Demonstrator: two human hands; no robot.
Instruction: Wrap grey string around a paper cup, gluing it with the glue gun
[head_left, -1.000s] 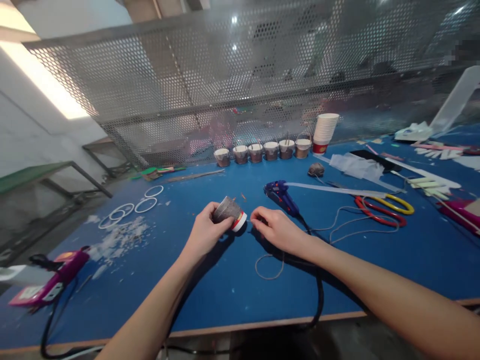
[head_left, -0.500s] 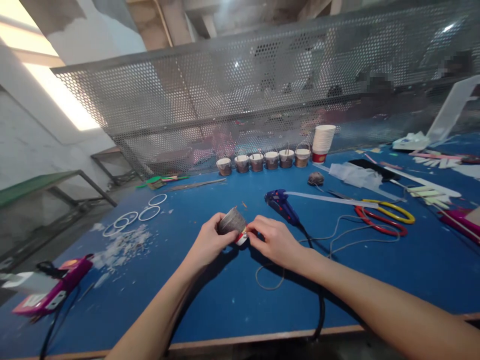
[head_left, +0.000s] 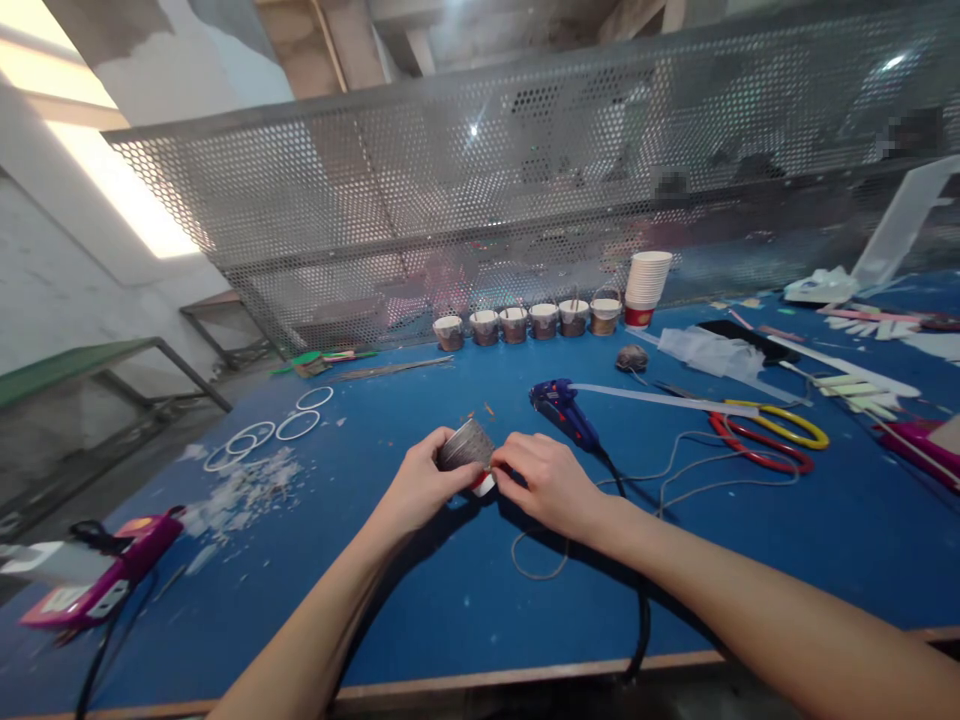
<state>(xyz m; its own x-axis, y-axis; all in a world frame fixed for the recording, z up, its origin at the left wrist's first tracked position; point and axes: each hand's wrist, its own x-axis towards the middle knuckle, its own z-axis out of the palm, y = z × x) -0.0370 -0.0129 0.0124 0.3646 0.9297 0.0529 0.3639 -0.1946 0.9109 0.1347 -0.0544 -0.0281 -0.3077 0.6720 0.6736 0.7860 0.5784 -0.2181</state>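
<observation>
Both hands work close together over the blue tabletop [head_left: 420, 640] from where I stand. The left hand [head_left: 424, 480] is curled round a cup [head_left: 465, 447], thumb across its near side, fingers behind. The cup is tilted, held up near the middle of the table, its wider end towards the upper left, grey-wrapped over most of its side, with a red and white band at the narrower end. The right hand [head_left: 544, 480] is nearly closed, its thumb and fingertips drawn together against that banded end; I can't tell whether cord is pinched between them. A loop of grey cord [head_left: 540, 578] lies below the right wrist.

Just beyond sits a blue glue gun [head_left: 564, 412], then scissors [head_left: 772, 435] with one red and one yellow handle, and a small ball of cord [head_left: 631, 358]. Six wrapped cups [head_left: 544, 321] line up by the perforated screen [head_left: 450, 215], beside a stack of white cups [head_left: 647, 285]; its lowest cup has a red band with a yellowish mark, too small to read. White rings [head_left: 298, 425] lie off to the left, near a magenta power strip [head_left: 112, 575].
</observation>
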